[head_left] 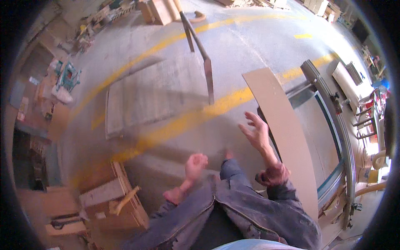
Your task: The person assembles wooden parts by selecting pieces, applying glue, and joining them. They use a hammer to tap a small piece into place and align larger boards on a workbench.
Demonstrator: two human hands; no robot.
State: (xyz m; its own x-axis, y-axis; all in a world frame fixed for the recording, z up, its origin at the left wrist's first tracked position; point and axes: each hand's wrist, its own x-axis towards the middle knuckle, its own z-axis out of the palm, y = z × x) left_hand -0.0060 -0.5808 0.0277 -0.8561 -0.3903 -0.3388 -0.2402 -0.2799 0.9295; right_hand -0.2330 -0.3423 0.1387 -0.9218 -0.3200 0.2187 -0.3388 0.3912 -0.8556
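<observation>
Hands 1st: R hand (258, 133) is open, fingers spread, nothing in it afaict, just beside the left edge of the long brown board (285, 129). Can't tell from this angle if skin's actually touching it. L hand (195, 166) is well left of the board, fingers curled in, a bit blurry. No obj. showing in it, but can't tell if it's fully closed or hiding sth small.

Board itself lies lengthwise at the person's right, w/ a grey metal guide rail (348, 154) off to its right. Left of the board, on the floor, is a flat grey slab (154, 96), and a yellow floor line (175, 129) passes between that slab and the person, meets the board's left edge in view and shows again on its right. Way left of the board and nearer the body: a box-like brown stack (133, 212) w/ a bone-shaped wooden piece (125, 201) on it.

Step-wise, imo it's a hands-free beat right by the board, no grip on it that I can see. If the board's what gets handled, next move prob calls for R fingers closing on that left edge and L hand coming across to help, b/c it's long and one-handed it'd likely swing or tip. Just my read tho, 1 frame only.
</observation>
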